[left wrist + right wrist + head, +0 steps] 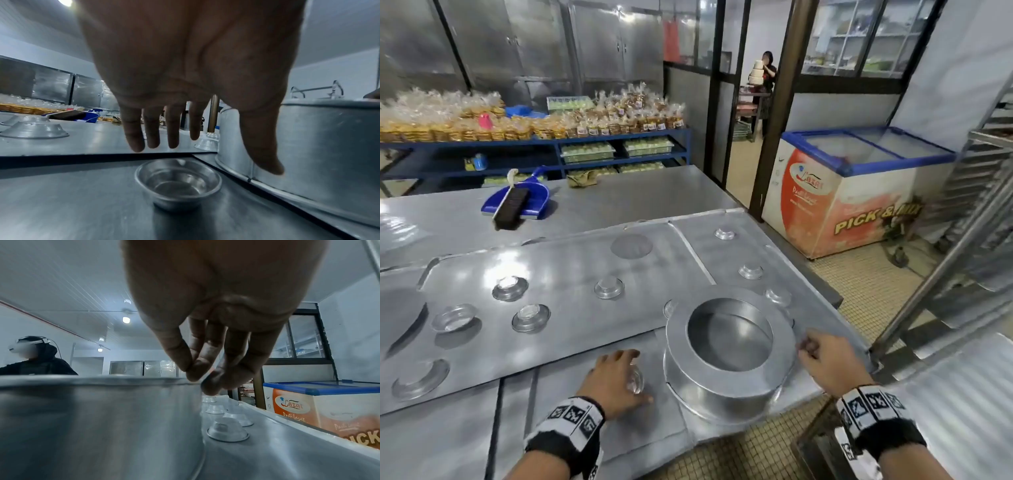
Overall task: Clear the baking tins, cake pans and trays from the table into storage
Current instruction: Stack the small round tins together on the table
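A large round metal cake pan (729,373) stands at the table's near edge with a smaller pan (732,337) nested inside. Left of it sits a small tin cup (177,181), upright on a flat tray (61,203). My left hand (619,370) hovers just above the cup with straight, spread fingers (152,129), apart from it. My right hand (808,346) is at the pan's right rim (123,381). Its fingers are curled, thumb tip against forefinger (195,368), with no rim seen between them. Several small tins (608,287) lie upside down on flat trays (571,260).
A blue dustpan with a brush (517,202) lies on the far table. A chest freezer (852,192) stands right of the table, and a metal tray rack (979,205) at the far right. Blue shelves with packed goods (517,120) line the back. A person (765,78) stands beyond the doorway.
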### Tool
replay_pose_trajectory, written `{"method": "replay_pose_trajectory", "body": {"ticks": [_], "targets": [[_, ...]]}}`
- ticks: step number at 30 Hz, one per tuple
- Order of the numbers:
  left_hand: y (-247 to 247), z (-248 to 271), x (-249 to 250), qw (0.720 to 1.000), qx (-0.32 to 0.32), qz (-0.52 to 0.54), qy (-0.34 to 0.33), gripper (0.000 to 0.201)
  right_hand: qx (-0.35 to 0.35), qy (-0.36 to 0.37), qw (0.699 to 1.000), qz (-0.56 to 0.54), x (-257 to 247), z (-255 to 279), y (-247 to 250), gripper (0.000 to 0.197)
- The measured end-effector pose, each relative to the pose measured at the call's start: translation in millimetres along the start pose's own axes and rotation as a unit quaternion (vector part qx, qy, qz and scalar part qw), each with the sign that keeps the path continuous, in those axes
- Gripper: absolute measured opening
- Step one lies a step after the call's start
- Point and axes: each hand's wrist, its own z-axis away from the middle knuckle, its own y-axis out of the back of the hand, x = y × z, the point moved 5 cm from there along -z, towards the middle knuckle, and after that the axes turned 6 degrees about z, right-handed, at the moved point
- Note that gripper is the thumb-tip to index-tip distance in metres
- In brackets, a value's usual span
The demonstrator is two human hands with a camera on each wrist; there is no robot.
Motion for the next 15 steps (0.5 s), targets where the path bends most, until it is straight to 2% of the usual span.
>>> {"method": "replay_pose_trajectory", "body": {"ticks": [4, 6, 8, 11, 12, 15], "targets": [[-12, -19, 2, 0.995, -0.044, -0.029, 0.083, 0.124, -0.051, -0.004, 0.998, 0.033, 18, -49, 3, 0.002], [-21, -27, 0, 0.990, -0.056, -0.023, 0.124, 0.125, -0.086, -0.006, 0.996, 0.027, 26, -71, -6, 0.016], [-30, -35, -3, 0.987, -0.057, -0.036, 0.146, 0.111, -0.093, 0.002, 0.995, 0.031, 31, -90, -11, 0.030], [-40, -47, -13, 0.985, -0.043, -0.033, 0.166, 0.054, -0.076, 0.038, 0.996, 0.035, 31, -114, -14, 0.041], [-42, -50, -17, 0.983, -0.036, -0.022, 0.178, 0.045, -0.081, 0.048, 0.995, 0.042, 33, -121, -18, 0.046], [-38, -51, -9, 0.979, -0.017, -0.007, 0.201, 0.049, -0.111, 0.065, 0.989, 0.069, 39, -142, -38, 0.062]]}}
